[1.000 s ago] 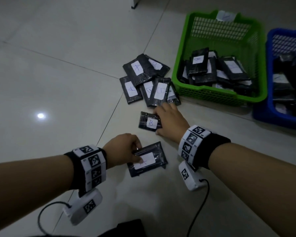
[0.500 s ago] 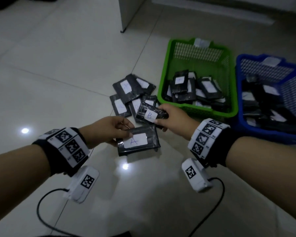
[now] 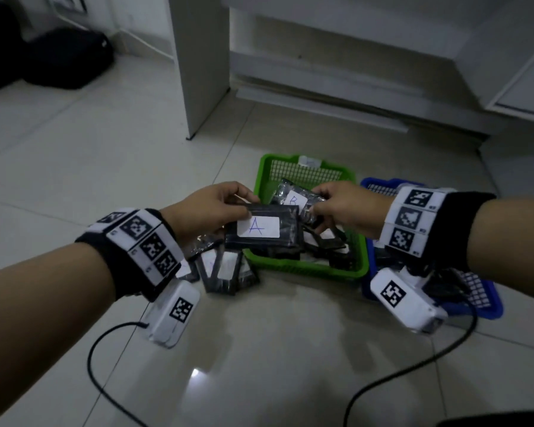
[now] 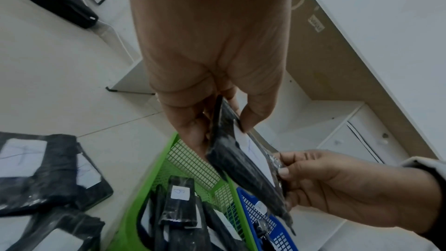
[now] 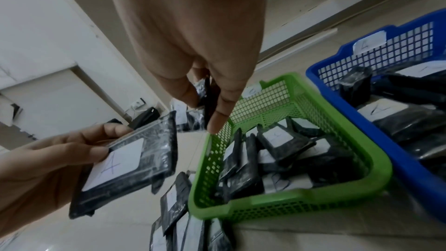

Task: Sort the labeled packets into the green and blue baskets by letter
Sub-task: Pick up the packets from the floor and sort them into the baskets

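Observation:
My left hand (image 3: 244,209) pinches a black packet marked A (image 3: 261,228) by its left edge, held over the near left corner of the green basket (image 3: 305,271). Just beyond it my right hand (image 3: 316,200) pinches a packet marked B (image 3: 293,198) above the green basket's inside. The right wrist view shows packet A (image 5: 135,161) flat and packet B (image 5: 208,98) edge-on between thumb and fingers. The blue basket (image 3: 481,305) stands right of the green one, mostly hidden by my right wrist. Both baskets hold several black packets.
Several loose packets (image 3: 225,269) lie on the tiled floor left of the green basket. A white cabinet leg (image 3: 198,66) and a plinth stand behind the baskets. A black bag (image 3: 68,57) sits at the far left. Cables from the wrist cameras trail on the floor near me.
Both hands have lifted their packets off the floor and carried them forward to the green basket. The head view has tilted up toward the cabinet.

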`<state>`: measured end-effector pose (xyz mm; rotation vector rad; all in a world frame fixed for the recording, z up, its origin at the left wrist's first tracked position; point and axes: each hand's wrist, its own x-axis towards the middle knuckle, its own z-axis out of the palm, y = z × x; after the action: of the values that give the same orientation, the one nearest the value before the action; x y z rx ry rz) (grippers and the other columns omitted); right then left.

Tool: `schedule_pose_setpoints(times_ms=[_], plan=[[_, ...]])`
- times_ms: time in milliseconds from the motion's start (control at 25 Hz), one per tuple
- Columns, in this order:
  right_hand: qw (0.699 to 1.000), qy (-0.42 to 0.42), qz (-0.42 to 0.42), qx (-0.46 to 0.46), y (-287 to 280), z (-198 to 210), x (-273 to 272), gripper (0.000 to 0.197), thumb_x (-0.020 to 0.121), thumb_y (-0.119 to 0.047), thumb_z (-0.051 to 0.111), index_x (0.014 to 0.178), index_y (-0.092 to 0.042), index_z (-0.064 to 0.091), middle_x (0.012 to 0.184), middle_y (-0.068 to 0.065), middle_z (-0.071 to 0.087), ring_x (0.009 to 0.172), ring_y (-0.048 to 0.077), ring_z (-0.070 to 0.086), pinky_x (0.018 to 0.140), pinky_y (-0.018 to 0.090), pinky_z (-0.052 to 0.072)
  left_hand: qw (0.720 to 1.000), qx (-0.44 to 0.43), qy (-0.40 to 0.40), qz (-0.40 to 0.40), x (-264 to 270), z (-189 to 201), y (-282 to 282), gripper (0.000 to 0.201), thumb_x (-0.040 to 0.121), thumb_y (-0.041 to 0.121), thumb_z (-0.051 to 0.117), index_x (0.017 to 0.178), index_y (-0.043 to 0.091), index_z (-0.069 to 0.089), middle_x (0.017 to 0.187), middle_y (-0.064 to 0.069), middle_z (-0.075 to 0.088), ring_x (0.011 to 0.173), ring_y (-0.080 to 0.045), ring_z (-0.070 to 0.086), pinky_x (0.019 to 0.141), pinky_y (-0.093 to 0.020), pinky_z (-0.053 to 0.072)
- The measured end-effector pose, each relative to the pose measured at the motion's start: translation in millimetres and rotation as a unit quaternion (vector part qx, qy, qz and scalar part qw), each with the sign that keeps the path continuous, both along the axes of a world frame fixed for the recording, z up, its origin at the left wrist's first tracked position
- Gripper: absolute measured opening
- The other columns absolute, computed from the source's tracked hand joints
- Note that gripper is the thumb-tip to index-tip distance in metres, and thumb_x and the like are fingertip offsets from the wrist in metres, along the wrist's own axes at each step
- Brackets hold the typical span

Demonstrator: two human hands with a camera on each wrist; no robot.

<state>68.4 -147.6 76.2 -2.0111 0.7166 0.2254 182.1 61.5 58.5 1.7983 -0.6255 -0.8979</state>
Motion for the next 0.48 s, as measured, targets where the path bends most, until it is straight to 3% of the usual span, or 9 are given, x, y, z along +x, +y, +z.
schedule_pose_setpoints(times_ms=[40,120,240,320,400,480], plan=[[1.000,-0.004,-0.009,0.001,-14.3,0.3,-4.1,0.048,0.091,0.000,0.053,0.137,0.002,0.039,0.096,0.021,0.065,0.074,0.030,0.065,0.056,0.026,0.058,1.000,0.002,-0.008,-0.006,0.4,2.0,-13.1,0.024,0.088,0.004,0.058,0.111,0.011,0.058,0.095,-0.014,0.064,0.067,-0.022,0.054,0.054,-0.026,0.042],[1.000,0.000,-0.018,-0.016,-43.5,-10.0,-12.7,0.047,0.089,-0.002,0.059,0.134,-0.002,0.044,0.094,0.016,0.066,0.081,0.033,0.068,0.080,0.044,0.058,1.000,0.006,-0.001,0.000,-0.3,1.1,-35.8,0.024,0.087,0.008,0.062,0.109,0.014,0.058,0.099,-0.018,0.064,0.075,-0.026,0.051,0.061,-0.032,0.041],[0.996,0.012,-0.049,-0.079,-87.5,-45.2,-32.3,0.035,0.083,-0.008,0.068,0.115,-0.014,0.055,0.089,0.009,0.067,0.079,0.029,0.070,0.077,0.047,0.059,0.999,0.021,0.028,0.043,-15.7,-11.8,-69.8,0.030,0.084,0.013,0.068,0.110,0.014,0.053,0.093,-0.015,0.063,0.074,-0.025,0.053,0.059,-0.031,0.043],[0.996,-0.015,-0.082,-0.031,-107.4,-74.7,-42.8,0.027,0.083,-0.005,0.067,0.105,-0.015,0.055,0.089,0.005,0.062,0.068,0.024,0.068,0.072,0.041,0.060,0.995,0.028,0.042,0.082,-26.4,-25.8,-90.8,0.036,0.083,0.014,0.069,0.113,0.011,0.049,0.080,-0.007,0.064,0.063,-0.017,0.057,0.057,-0.029,0.046],[0.995,-0.039,-0.085,0.018,-118.9,-100.1,-47.7,0.027,0.084,-0.001,0.065,0.107,-0.012,0.057,0.088,0.004,0.060,0.064,0.018,0.065,0.069,0.033,0.059,0.990,0.027,0.053,0.130,-35.6,-39.2,-113.0,0.036,0.083,0.015,0.069,0.112,0.011,0.047,0.074,-0.003,0.064,0.052,-0.010,0.059,0.054,-0.029,0.054],[0.995,-0.049,-0.070,0.051,-128.2,-117.7,-48.7,0.031,0.086,0.003,0.060,0.116,-0.005,0.059,0.088,0.006,0.065,0.070,0.024,0.066,0.076,0.038,0.059,0.981,0.021,0.065,0.182,-44.1,-50.8,-137.1,0.033,0.083,0.019,0.069,0.106,0.014,0.046,0.086,-0.012,0.065,0.061,-0.018,0.063,0.063,-0.041,0.058]])
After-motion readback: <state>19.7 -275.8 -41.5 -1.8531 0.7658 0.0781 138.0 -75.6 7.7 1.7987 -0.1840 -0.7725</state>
